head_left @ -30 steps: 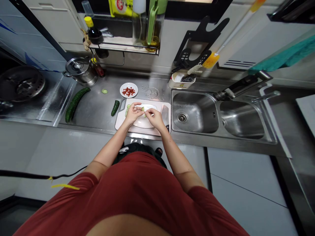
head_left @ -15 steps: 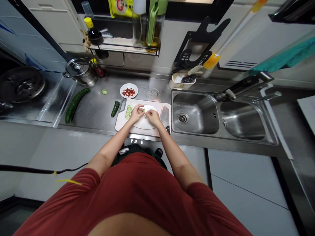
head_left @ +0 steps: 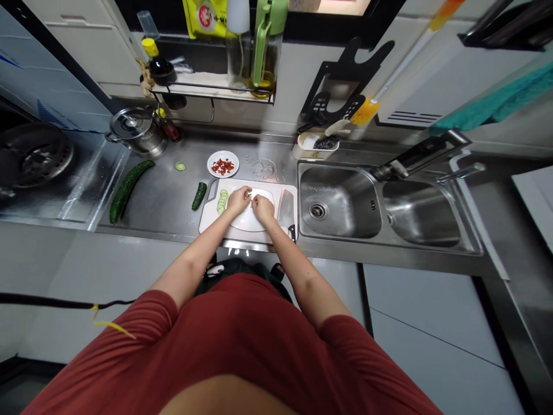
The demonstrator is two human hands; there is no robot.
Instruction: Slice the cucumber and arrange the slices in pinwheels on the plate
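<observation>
Above a white plate my left hand is closed, a bit of pale green cucumber slice showing at its fingertips. My right hand pinches close beside it, at the same small green pieces; how many there are I cannot tell. The plate rests on a pale cutting board. Left of my left hand lies an overlapping row of cucumber slices. A kitchen knife lies on the board's right side, its black handle toward me.
A cut cucumber piece lies left of the board, a whole cucumber farther left, and a cucumber end behind. A small dish holds red chopped bits. A steel pot stands back left; a double sink is right.
The whole view has shifted slightly. My hands remain over the plate, the left fingers now more curled and the right hand more closed, with the green pieces still at the fingertips.
</observation>
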